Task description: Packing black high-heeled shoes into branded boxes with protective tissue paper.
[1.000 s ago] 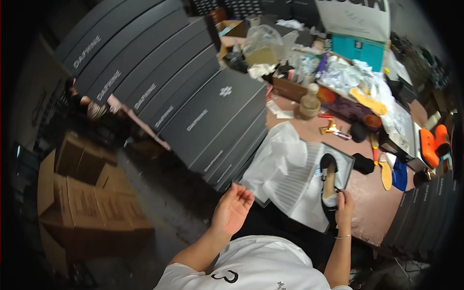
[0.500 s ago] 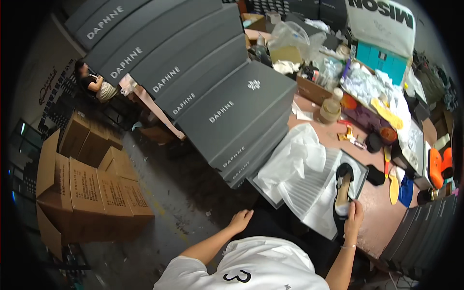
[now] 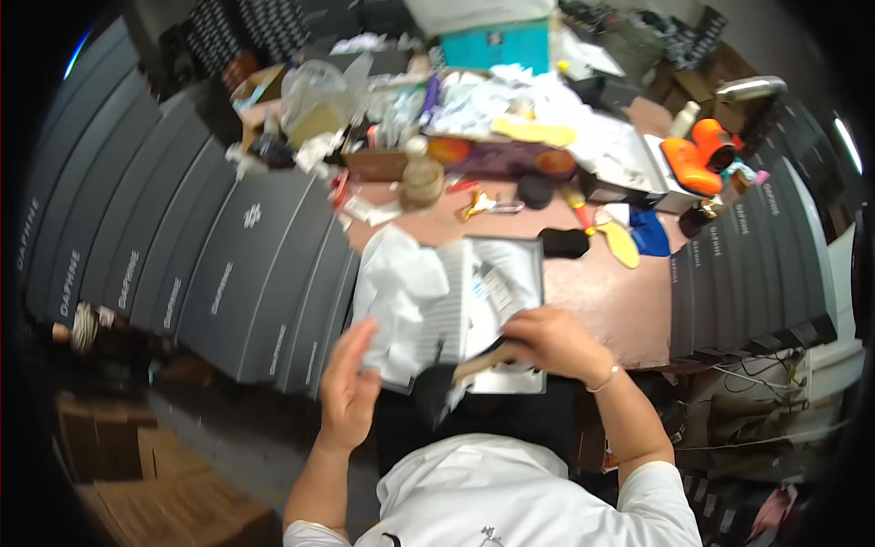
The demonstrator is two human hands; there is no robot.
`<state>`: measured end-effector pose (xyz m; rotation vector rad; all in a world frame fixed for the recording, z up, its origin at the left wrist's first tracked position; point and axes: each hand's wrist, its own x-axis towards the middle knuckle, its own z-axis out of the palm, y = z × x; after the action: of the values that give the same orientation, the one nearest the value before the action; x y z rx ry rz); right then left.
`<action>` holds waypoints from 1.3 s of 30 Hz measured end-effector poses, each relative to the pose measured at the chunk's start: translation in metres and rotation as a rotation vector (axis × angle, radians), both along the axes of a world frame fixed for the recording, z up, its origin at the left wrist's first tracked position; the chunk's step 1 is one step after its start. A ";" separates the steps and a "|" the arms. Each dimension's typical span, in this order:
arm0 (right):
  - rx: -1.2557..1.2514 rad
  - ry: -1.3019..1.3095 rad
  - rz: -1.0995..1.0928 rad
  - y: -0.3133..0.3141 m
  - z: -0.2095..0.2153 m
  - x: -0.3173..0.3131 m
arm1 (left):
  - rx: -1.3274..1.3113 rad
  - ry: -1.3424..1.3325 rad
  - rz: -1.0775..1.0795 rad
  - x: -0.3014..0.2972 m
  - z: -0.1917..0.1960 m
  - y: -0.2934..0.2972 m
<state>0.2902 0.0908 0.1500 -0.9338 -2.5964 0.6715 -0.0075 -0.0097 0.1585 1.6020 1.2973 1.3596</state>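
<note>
A black shoe with a tan insole (image 3: 481,363) was held tilted over the near edge of an open, shallow, rectangular box with a dark grey rim (image 3: 543,278); its dark end hung low toward the left, and motion blurred its outline. Crumpled, translucent white tissue paper (image 3: 398,272) covered the box's left part, beside a ribbed white sheet (image 3: 448,308) near the middle. Pale lining showed at right.

Blur softens the shoe (image 3: 485,361), and dark, bent edges surround the brighter tabletop (image 3: 612,314).
</note>
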 end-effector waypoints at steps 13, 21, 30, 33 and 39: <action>0.108 0.309 -0.037 -0.027 -0.031 -0.057 | -0.872 -1.504 -0.351 0.077 -0.105 0.007; 0.152 0.199 -0.182 -0.045 -0.037 -0.093 | -0.858 -1.238 0.069 0.094 -0.062 -0.006; 0.021 0.347 -0.186 -0.065 -0.036 -0.090 | -0.810 -1.153 0.172 0.088 -0.064 -0.011; -0.103 0.286 -0.096 -0.057 -0.030 -0.097 | -0.805 -1.200 0.261 0.089 -0.057 -0.013; -0.243 0.116 -0.129 -0.062 -0.015 -0.099 | -0.802 -1.183 0.330 0.081 -0.088 -0.024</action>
<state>0.1917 0.0288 0.1350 -1.0875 -2.3671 0.9897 0.0736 -0.0341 0.0707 -0.0476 1.0706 1.3241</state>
